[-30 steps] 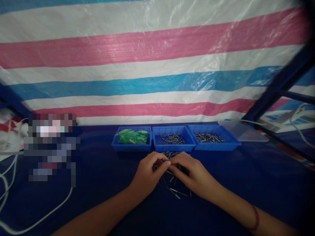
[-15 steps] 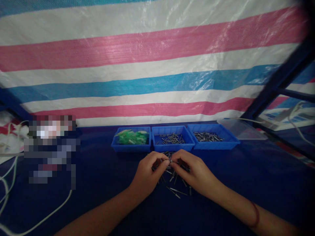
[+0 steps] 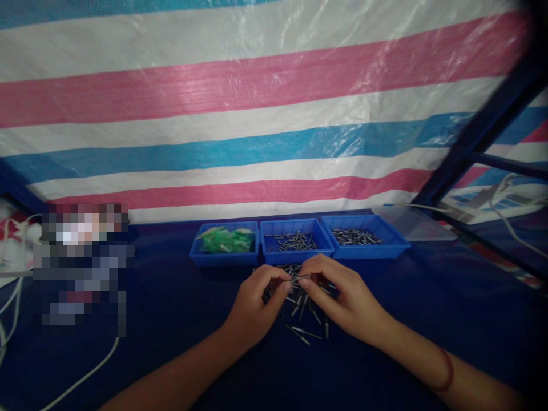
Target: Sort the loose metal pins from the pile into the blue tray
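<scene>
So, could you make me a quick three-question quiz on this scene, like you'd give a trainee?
1. Count: how many blue bins stand in the row beyond the hands?

2. True or false: the green pieces are in the rightmost bin.

3. Look closely: what shows between the fingertips of the left hand and those of the right hand?

Key
1. Three.
2. False: the green pieces are in the leftmost bin.
3. A thin metal piece; it is too small to make out in detail.
</scene>
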`<state>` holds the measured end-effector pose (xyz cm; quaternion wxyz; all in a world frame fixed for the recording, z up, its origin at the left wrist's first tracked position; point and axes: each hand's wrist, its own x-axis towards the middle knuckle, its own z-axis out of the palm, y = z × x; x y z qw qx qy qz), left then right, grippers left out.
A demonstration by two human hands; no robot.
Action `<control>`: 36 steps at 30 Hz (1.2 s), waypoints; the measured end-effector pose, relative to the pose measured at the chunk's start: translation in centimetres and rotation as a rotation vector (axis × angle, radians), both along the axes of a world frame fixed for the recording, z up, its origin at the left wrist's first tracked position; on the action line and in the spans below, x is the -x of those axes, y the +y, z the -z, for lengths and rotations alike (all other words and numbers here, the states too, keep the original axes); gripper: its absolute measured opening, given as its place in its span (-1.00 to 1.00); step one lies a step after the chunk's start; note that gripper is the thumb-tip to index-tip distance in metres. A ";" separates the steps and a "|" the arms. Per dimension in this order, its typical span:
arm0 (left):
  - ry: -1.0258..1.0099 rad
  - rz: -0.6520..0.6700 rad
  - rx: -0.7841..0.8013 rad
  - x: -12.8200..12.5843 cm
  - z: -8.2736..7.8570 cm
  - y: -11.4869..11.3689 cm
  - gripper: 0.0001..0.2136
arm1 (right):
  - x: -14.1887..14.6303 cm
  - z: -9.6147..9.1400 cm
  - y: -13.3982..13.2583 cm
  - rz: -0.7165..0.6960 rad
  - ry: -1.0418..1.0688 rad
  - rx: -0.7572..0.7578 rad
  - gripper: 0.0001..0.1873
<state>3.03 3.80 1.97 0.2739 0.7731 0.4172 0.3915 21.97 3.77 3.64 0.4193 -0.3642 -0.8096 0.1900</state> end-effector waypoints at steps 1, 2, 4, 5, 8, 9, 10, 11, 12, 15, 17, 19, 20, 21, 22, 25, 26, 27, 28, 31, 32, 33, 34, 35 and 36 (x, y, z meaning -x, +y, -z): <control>0.034 -0.010 -0.043 -0.1 0.0 0.0 -0.90 | -0.4 -0.2 0.2 0.033 -0.007 -0.030 -0.89; 0.079 -0.023 -0.088 -0.1 0.0 -0.1 -0.88 | -0.9 -0.5 0.6 0.087 -0.011 -0.065 -0.89; 0.196 -0.041 -0.157 -0.2 0.0 -0.3 -0.84 | -2.3 -1.0 1.6 0.250 -0.018 -0.138 -0.90; 0.259 -0.042 -0.172 -0.3 0.0 -0.4 -0.83 | -3.2 -1.2 2.2 0.345 -0.020 -0.174 -0.89; 0.400 -0.027 -0.168 -0.4 0.0 -0.7 -0.79 | -5.8 -1.2 4.1 0.543 -0.113 -0.273 -0.85; 0.430 -0.019 -0.163 -0.4 0.0 -0.8 -0.78 | -6.5 -0.9 4.6 0.570 -0.171 -0.289 -0.84; 0.453 -0.012 -0.159 -0.3 0.0 -0.8 -0.76 | -7.0 -0.6 5.2 0.581 -0.231 -0.292 -0.82; 0.472 -0.006 -0.156 -0.3 0.1 -0.8 -0.76 | -7.4 -0.2 5.6 0.582 -0.283 -0.285 -0.80; 0.487 -0.001 -0.154 -0.3 0.1 -0.8 -0.76 | -7.5 0.1 5.9 0.576 -0.322 -0.272 -0.78; 0.508 0.016 -0.155 -0.1 0.3 -0.8 -0.84 | -6.9 0.7 5.7 0.532 -0.339 -0.238 -0.75; 0.506 0.022 -0.164 -0.1 0.4 -0.7 -0.88 | -5.8 0.6 5.0 0.475 -0.308 -0.228 -0.78; 0.503 0.022 -0.177 -0.1 0.5 -0.7 -0.88 | -4.4 0.3 3.9 0.393 -0.282 -0.222 -0.82; 0.504 0.021 -0.183 -0.1 0.5 -0.7 -0.88 | -3.8 0.1 3.4 0.344 -0.271 -0.218 -0.84; 0.505 0.018 -0.186 -0.2 0.4 -0.7 -0.89 | -3.1 0.0 2.9 0.292 -0.264 -0.211 -0.85; 0.504 0.014 -0.188 -0.2 0.4 -0.7 -0.89 | -2.5 0.0 2.4 0.235 -0.264 -0.200 -0.86; 0.469 -0.018 -0.178 -0.2 0.3 -0.7 -0.89 | -1.0 0.1 1.3 0.058 -0.300 -0.152 -0.90; 0.440 -0.028 -0.174 -0.2 0.2 -0.6 -0.89 | -0.5 0.2 1.0 0.007 -0.322 -0.133 -0.92; 0.401 -0.027 -0.172 -0.1 0.2 -0.6 -0.89 | -0.2 0.3 0.7 -0.033 -0.344 -0.111 -0.93; 0.355 -0.015 -0.171 0.0 0.2 -0.5 -0.89 | 0.1 0.4 0.5 -0.060 -0.359 -0.085 -0.92; 0.183 0.054 -0.176 0.1 0.2 -0.5 -0.91 | 0.8 0.6 0.0 -0.094 -0.349 -0.008 -0.91; 0.125 0.072 -0.174 0.1 0.2 -0.5 -0.92 | 1.0 0.7 -0.1 -0.103 -0.326 0.009 -0.91; 0.073 0.082 -0.167 0.1 0.1 -0.5 -0.94 | 1.1 0.8 -0.1 -0.114 -0.299 0.023 -0.93; 0.027 0.085 -0.154 0.1 0.1 -0.6 -0.95 | 1.1 0.8 -0.1 -0.124 -0.269 0.033 -0.93; -0.010 0.083 -0.137 0.1 0.1 -0.6 -0.95 | 1.2 0.9 -0.1 -0.132 -0.240 0.044 -0.93; -0.040 0.073 -0.119 0.1 0.0 -0.6 -0.96 | 1.2 0.9 -0.1 -0.137 -0.213 0.056 -0.91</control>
